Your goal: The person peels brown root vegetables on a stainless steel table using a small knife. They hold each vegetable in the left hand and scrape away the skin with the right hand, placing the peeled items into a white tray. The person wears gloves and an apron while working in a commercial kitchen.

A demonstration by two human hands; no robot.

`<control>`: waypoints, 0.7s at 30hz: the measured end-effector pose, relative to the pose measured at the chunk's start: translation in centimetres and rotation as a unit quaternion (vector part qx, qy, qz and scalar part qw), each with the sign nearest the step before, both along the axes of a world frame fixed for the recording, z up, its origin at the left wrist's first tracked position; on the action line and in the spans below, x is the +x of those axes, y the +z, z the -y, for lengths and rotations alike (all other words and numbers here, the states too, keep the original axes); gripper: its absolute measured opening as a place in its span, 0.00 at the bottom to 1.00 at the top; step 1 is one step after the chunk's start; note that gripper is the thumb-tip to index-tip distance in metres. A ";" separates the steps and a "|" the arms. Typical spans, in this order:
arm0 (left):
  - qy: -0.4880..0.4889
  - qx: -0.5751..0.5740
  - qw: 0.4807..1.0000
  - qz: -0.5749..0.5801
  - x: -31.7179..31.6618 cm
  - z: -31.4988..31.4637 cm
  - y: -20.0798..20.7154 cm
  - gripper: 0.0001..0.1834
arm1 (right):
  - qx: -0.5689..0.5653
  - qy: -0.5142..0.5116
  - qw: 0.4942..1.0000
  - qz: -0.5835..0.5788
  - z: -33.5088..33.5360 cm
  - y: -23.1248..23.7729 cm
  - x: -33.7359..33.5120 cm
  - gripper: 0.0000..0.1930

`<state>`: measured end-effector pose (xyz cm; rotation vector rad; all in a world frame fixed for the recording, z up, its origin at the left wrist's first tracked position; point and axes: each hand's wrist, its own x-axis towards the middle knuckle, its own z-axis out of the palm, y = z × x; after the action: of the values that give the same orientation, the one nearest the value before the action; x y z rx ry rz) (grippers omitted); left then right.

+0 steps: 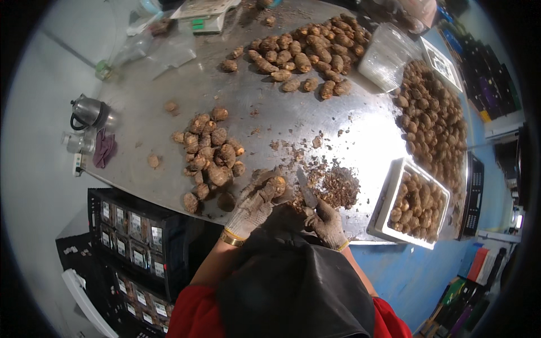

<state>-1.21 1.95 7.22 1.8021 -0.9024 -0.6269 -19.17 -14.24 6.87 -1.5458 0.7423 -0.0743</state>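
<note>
A brown taro root with a pale orange cut end sits in my left hand, which wears a soiled white glove and is closed around it. My right hand, gloved as well, grips a knife whose blade points away from me, just right of the root. Dark peelings lie heaped on the metal table beyond the right hand. Left of my left hand is a pile of taro roots.
Another taro pile lies at the far side, beside a clear plastic tub. At right, a white foam box holds roots near a large heap. A scale and a kettle stand left; black crates are below.
</note>
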 end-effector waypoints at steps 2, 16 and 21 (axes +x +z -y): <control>-0.007 -0.042 0.993 0.111 -0.1 0.0 0.3 0.24 | 0.000 -0.005 1.000 0.012 -0.1 0.6 0.2 0.16; 0.114 -0.115 0.954 -0.253 -2.1 0.2 -7.5 0.24 | 0.010 -0.013 1.000 0.020 0.0 0.9 -0.6 0.17; 0.121 -0.024 0.956 -0.266 -1.8 1.0 -2.2 0.25 | -0.003 0.000 1.000 0.007 0.4 4.6 0.2 0.12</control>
<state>-3.06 0.92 5.02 1.5516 -0.3253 -0.8647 -19.02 -14.61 11.45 -1.5501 0.7316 -0.0890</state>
